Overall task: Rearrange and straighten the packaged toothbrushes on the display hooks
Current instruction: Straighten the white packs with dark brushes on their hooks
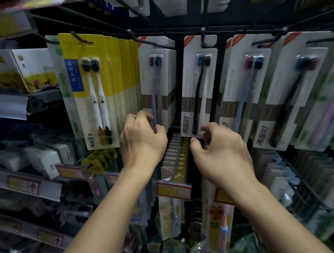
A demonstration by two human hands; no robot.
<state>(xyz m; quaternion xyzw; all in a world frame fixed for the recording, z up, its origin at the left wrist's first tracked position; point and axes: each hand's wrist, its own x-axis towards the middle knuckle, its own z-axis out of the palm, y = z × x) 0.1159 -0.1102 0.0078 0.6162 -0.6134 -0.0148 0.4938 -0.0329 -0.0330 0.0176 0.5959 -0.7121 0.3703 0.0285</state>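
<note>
Two hands work the lower edges of hanging toothbrush packs.

The left hand [143,137] curls its fingers round the bottom of the white pack stack [158,83] at 11 o'clock; the right hand [221,148] pinches the bottom edge of the single white pack [198,88] at 12. Yellow packs [92,88] hang at 10 o'clock from a display hook [81,38].

Glossy blister packs on dark metal hooks

Toothbrush packs [198,88]: clear shiny plastic over matt white card; display hooks [136,36]: dull black wire.
</note>
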